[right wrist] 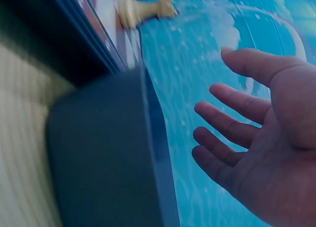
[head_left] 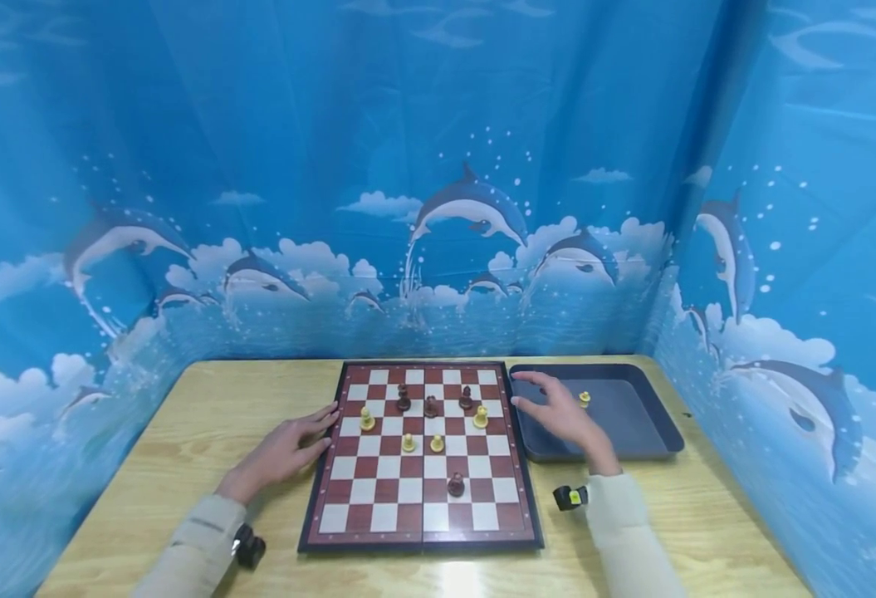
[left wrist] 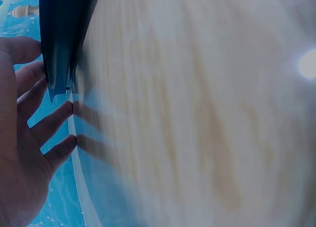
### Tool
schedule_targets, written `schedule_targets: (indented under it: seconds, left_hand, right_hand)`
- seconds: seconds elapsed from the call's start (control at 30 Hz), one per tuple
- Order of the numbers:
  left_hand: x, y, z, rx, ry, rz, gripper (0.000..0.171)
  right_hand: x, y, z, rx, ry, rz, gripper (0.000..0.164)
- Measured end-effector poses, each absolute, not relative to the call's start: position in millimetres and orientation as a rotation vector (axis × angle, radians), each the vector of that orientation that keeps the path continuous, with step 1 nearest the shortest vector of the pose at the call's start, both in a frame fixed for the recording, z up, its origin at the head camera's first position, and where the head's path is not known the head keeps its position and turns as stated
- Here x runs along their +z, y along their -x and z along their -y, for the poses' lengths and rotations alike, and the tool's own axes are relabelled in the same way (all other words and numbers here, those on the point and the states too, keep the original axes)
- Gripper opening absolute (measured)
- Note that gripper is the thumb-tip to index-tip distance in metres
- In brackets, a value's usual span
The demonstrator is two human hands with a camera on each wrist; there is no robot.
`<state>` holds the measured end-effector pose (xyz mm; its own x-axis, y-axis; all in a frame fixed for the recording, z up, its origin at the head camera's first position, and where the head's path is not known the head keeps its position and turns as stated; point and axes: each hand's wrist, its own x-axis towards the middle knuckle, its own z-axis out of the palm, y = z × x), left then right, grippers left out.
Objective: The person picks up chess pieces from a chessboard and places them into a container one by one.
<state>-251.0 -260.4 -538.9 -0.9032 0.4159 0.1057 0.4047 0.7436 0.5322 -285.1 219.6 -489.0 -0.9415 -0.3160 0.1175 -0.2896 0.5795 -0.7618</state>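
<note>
A chessboard (head_left: 385,519) of red and white squares lies in the middle of the table. Several pieces stand on it, among them a cream piece (head_left: 366,419), a cream pawn (head_left: 408,443) and a dark brown piece (head_left: 456,485) near the front. My left hand (head_left: 282,453) touches the board's left edge with its fingertips, which the left wrist view also shows against the board's side (left wrist: 59,44). Above the left part of the dark grey tray (head_left: 647,415) hovers my right hand (head_left: 560,413), fingers spread and nothing between them. One small cream piece (head_left: 584,399) is in the tray.
The tray stands right beside the board on the wooden table (head_left: 258,390). Behind and at the sides hangs a blue curtain (head_left: 318,166) printed with dolphins. A cream piece (right wrist: 143,12) on the board appears close by in the right wrist view.
</note>
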Motion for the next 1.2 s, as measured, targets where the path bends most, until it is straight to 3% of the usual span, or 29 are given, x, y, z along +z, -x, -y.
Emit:
schedule_targets:
  seconds: [0.5, 1.2]
  left_hand:
    - [-538, 252, 260, 0.884, -0.679, -2.911, 0.051]
    - [-540, 251, 261, 0.879, -0.697, -2.929, 0.051]
  right_hand:
    - [-500, 283, -188, -1.183, 0.756, -2.764, 0.045]
    - [-501, 281, -183, -1.1, 0.706, -2.746, 0.029]
